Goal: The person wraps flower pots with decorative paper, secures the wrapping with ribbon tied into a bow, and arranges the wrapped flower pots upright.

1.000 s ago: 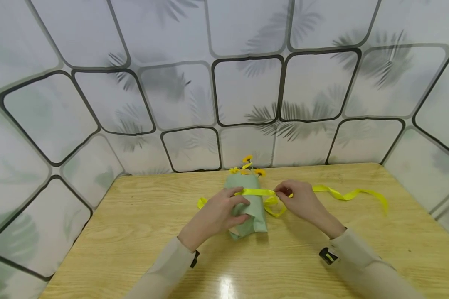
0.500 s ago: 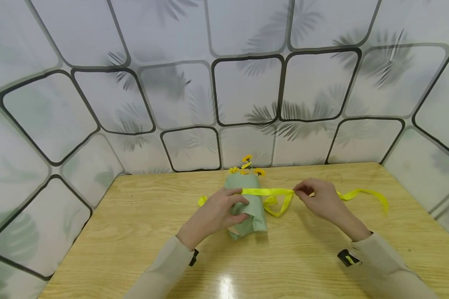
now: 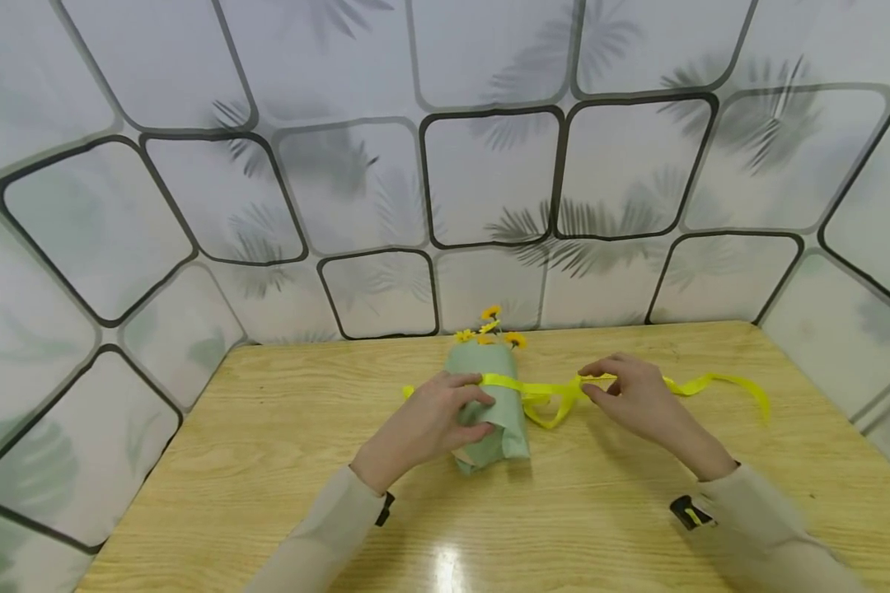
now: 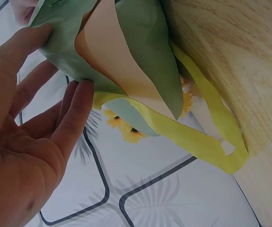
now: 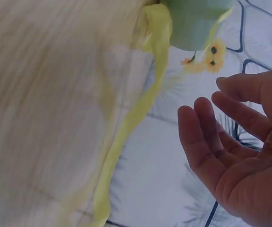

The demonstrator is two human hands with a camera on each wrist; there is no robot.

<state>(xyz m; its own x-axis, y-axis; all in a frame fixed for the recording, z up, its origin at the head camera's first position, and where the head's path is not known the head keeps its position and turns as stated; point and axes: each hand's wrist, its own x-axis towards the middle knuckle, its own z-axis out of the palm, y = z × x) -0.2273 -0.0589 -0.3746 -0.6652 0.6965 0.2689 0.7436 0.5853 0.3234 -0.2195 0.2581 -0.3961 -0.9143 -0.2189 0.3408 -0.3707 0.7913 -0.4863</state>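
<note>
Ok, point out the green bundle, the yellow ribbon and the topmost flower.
Green bundle (image 3: pixel 509 418), head view: its lower wrapping.
Yellow ribbon (image 5: pixel 133 116), right wrist view: middle of its long strand.
Topmost flower (image 3: pixel 492 312), head view: its bloom.

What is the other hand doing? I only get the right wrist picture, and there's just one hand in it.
Observer: The left hand rests on the green bundle, as the head view shows.
Visitor: And what's over on that side? I can't see it.
Observer: In the left wrist view, yellow ribbon sticks out past the bundle in a loop.
Visitor: My ribbon runs off the bottom edge. Can you see a loose end anywhere?
Observer: Yes, in the head view one end lies on the table, to the right of the right hand.
</note>
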